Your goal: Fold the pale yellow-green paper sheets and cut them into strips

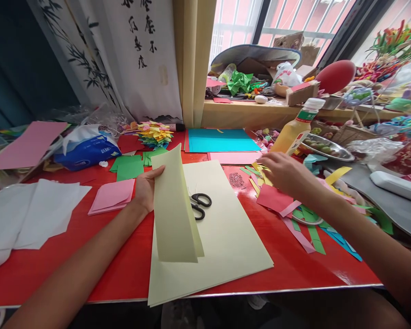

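Note:
My left hand [147, 189] is closed on a folded sheet of pale yellow paper [173, 210], thumb on its near face. The sheet stands over a stack of larger pale yellow sheets [222, 228]. Black-handled scissors [202, 199] lie on that stack, their blades hidden behind the folded sheet. To the right, my right hand [284, 176] hovers at a heap of coloured paper scraps, just above some yellow strips [255, 185]. Its fingers are bent and close together; whatever may be between the fingertips is hidden. A red paper piece [274, 199] lies below it.
A juice bottle [294, 128] stands behind my right hand, near a metal bowl [327, 147]. Blue sheets [222, 140] lie at the back. On the left are pink squares [111, 196], green squares [129, 168], a blue tissue pack [87, 153] and white sheets [51, 212].

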`<state>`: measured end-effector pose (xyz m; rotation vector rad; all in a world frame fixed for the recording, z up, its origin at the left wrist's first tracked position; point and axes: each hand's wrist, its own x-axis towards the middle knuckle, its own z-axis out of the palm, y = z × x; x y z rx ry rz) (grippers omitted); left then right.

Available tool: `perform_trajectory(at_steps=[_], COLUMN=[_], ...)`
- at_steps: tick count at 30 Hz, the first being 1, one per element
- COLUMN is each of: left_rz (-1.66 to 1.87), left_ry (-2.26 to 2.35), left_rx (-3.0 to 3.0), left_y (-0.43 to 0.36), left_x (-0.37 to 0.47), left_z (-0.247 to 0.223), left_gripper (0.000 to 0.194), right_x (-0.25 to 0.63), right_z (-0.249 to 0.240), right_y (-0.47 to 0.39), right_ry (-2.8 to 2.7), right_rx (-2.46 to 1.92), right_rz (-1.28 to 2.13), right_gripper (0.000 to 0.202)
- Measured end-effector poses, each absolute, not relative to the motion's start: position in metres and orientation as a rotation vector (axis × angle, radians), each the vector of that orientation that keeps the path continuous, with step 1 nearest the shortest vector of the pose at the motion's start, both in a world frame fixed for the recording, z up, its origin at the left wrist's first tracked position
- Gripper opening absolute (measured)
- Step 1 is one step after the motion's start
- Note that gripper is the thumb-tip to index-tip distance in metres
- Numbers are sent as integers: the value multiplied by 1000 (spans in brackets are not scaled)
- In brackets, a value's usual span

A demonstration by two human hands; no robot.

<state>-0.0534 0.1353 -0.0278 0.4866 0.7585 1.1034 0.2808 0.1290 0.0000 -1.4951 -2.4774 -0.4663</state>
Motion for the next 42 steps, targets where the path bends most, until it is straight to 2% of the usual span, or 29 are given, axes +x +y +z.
perform_trajectory(at_steps=[3,5,6,11,16,24,32,38,42], left_rz=[1113,1117,1113,1090,1110,1119,1079,1079,1106], left_ry=[758,761,765,756,749,737,773,773,777], left_rx=[488,497,501,474,496,528,507,524,520], left_y=[136,136,137,139,138,138,135,135,134], left_x=[-54,-55,-55,-55,-54,-56,-53,-51,-51], left_z=[-29,-30,-30,-31,-31,-32,-28,-26,-27], left_gripper=[21,21,20,19,20,23,20,19,19], right_x=[230,198,184,153,157,173,201,217,186], right_z=[4,0,-4,-18,-26,-33,-26,-12,-15], right_y=[134,140,144,159,158,152,147,142,142], right_ry=[-2899,-3014,-3038,-3143,-3110,-3034,-3068,-3013,-2814], right_rx=[-990,-698,-587,-183,-281,-452,-690,-846,-929], right_rz=[-537,-563,-561,-465,-613,-813,-808,-619,-124], right_gripper=[54,64,66,41,29,29,28,25,24])
